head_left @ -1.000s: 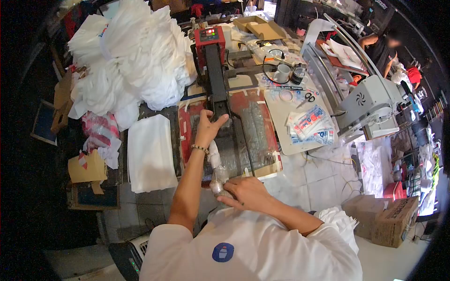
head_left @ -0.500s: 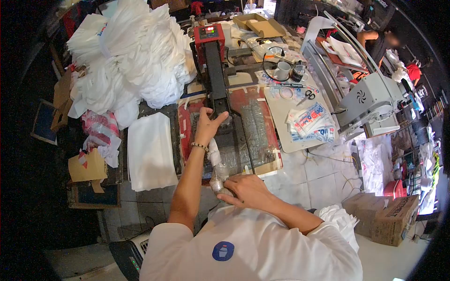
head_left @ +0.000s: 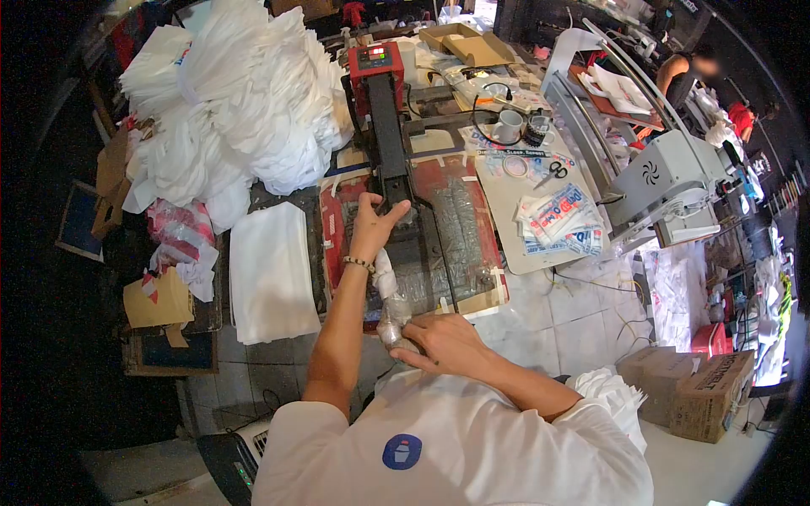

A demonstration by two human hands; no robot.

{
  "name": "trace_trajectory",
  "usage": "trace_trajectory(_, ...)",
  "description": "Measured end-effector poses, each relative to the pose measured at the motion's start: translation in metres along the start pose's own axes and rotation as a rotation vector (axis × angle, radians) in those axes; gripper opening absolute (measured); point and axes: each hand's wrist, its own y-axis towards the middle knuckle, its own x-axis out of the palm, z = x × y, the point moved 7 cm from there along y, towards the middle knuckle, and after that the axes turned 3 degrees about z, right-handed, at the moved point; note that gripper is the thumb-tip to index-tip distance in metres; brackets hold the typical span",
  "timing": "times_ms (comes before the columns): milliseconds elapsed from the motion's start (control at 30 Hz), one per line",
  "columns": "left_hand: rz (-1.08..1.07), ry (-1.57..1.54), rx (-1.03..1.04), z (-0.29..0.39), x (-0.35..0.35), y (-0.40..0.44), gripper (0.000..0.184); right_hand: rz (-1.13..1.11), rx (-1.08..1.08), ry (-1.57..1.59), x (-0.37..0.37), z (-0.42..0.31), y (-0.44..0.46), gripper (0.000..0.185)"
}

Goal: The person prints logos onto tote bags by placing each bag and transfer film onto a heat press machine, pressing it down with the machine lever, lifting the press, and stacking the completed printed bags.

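Note:
A heat press with a red control box (head_left: 375, 57) and a long black arm (head_left: 390, 126) stands in front of me. My left hand (head_left: 376, 226) is at the near end of that arm, thumb and fingers spread around it; some fingertips are hidden. The press handle (head_left: 387, 291), wrapped in white padding and clear tape, runs down toward my body. Around its lower end my right hand (head_left: 443, 344) is closed. Under the arm lies a red and grey press bed (head_left: 460, 223) with taped edges. A stack of white sheets (head_left: 272, 270) lies left of it.
A tall heap of white fabric (head_left: 240, 101) rises at the left. On the right, a board (head_left: 506, 253) carries printed packets (head_left: 557, 221), scissors (head_left: 553, 172) and a mug (head_left: 508, 126). Beyond stands a grey machine (head_left: 662, 173), with a co-worker (head_left: 675, 76) behind it. Cardboard boxes (head_left: 709, 392) sit lower right.
Both my hands and the press keep their positions. In the background at the right, the co-worker has shifted posture slightly.

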Motion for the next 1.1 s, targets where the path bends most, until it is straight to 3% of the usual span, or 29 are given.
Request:
trace_trajectory(600, 0.040, 0.018, 0.030, 0.004, -0.002, -0.001, 0.073, 0.002, 0.019, -0.016, 0.004, 0.003, -0.002, 0.045)
trace_trajectory(700, 0.033, 0.034, 0.005, 0.000, -0.002, -0.002, 0.073, 0.114, -0.028, -0.015, 0.002, 0.001, -0.004, 0.040)
trace_trajectory(800, 0.077, 0.028, 0.092, 0.002, -0.004, -0.001, 0.072, 0.085, -0.011, -0.028, 0.002, 0.000, -0.004, 0.041)
trace_trajectory(867, -0.040, -0.120, -0.134, -0.004, 0.002, -0.001, 0.068, 0.005, 0.067, -0.087, 0.006, 0.001, -0.003, 0.048)
trace_trajectory(967, -0.055, -0.063, -0.159, -0.010, 0.002, 0.006, 0.063, 0.012, 0.054, -0.109, 0.007, -0.003, -0.002, 0.052)
trace_trajectory(1000, -0.016, 0.109, -0.003, -0.002, -0.007, 0.018, 0.058, 0.028, 0.041, -0.123, -0.022, -0.023, 0.003, 0.053)
trace_trajectory(1067, -0.190, 0.142, 0.008, 0.047, -0.022, 0.025, 0.054, 0.023, 0.000, -0.188, -0.079, -0.060, 0.011, 0.055)
trace_trajectory(1100, -0.159, 0.277, 0.004, 0.060, -0.031, 0.026, 0.057, 0.012, -0.020, -0.219, -0.092, -0.069, 0.016, 0.055)
